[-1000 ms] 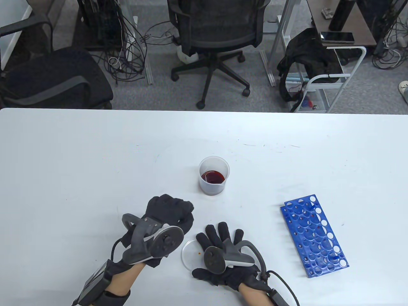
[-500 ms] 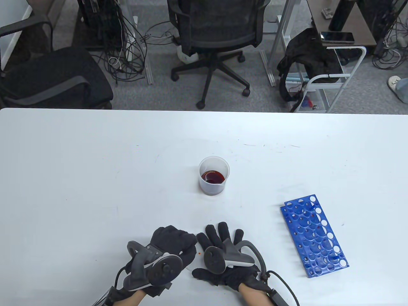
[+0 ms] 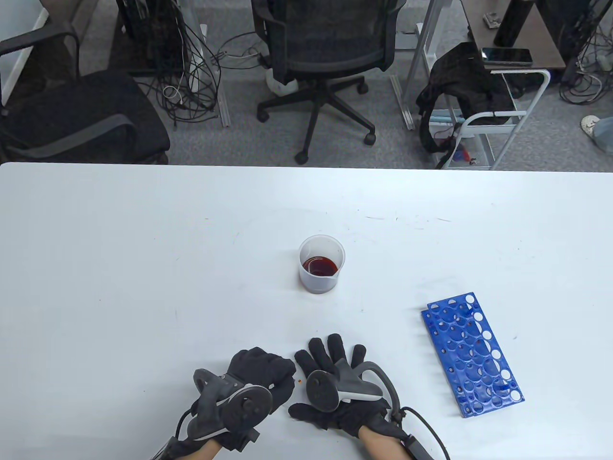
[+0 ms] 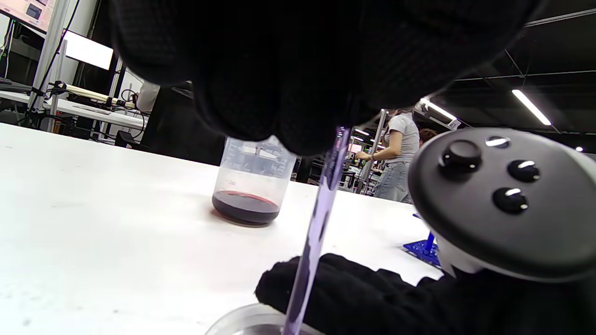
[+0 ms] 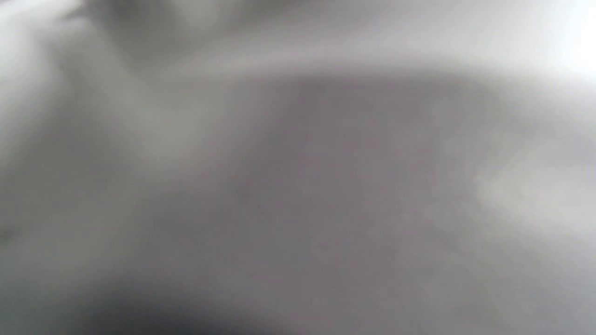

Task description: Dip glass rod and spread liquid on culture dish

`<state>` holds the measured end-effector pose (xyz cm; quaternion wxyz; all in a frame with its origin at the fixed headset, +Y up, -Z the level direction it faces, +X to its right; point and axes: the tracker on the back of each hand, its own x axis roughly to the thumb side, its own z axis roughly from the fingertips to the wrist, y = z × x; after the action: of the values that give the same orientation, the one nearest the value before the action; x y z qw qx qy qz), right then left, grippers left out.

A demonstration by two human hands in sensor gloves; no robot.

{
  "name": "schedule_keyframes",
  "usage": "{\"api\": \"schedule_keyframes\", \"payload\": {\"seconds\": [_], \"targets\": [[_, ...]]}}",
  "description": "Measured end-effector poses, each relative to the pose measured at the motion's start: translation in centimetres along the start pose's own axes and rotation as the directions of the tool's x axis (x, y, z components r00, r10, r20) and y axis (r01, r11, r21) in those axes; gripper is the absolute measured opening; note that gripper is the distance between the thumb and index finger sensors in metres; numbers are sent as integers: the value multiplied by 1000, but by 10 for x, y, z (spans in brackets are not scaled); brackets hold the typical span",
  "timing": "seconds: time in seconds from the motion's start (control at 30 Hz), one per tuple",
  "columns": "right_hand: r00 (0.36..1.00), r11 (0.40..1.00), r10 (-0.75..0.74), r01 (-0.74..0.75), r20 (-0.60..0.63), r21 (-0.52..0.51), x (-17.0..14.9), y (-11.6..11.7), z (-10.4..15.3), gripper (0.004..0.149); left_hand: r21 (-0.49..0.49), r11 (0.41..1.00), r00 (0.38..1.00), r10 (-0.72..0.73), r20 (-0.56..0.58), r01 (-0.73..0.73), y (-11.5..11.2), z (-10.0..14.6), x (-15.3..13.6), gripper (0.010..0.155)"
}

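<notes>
My left hand [image 3: 280, 371] grips a clear glass rod [image 4: 321, 218] in curled fingers [image 4: 279, 70]; the rod slants down into the clear culture dish [image 4: 247, 321], whose rim shows at the bottom edge of the left wrist view. In the table view both hands hide the dish, and only a small red drop [image 3: 299, 381] shows between them. My right hand [image 3: 330, 357] lies flat with its fingers spread, right beside the left hand, and rests on the dish's right side [image 4: 354, 293]. A plastic beaker of dark red liquid [image 3: 322, 264] stands farther back; it also shows in the left wrist view [image 4: 251, 186]. The right wrist view is a grey blur.
A blue test tube rack [image 3: 471, 354] lies flat to the right of my hands. The white table [image 3: 143, 263] stretches wide to the left and back. Office chairs and a cart stand on the floor beyond its far edge.
My left hand has come back toward me and to the right with the rod, down over the dish, which it now covers. My right hand has stayed in place.
</notes>
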<state>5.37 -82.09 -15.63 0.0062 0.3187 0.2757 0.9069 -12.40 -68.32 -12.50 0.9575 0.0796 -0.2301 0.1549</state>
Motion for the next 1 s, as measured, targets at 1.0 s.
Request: {"api": "schedule_keyframes", "payload": {"seconds": [1.0], "targets": [[1000, 1000, 0, 0, 0, 0, 0, 0, 0, 101, 15, 999, 999, -33, -39, 34, -7, 3, 4, 36]]}}
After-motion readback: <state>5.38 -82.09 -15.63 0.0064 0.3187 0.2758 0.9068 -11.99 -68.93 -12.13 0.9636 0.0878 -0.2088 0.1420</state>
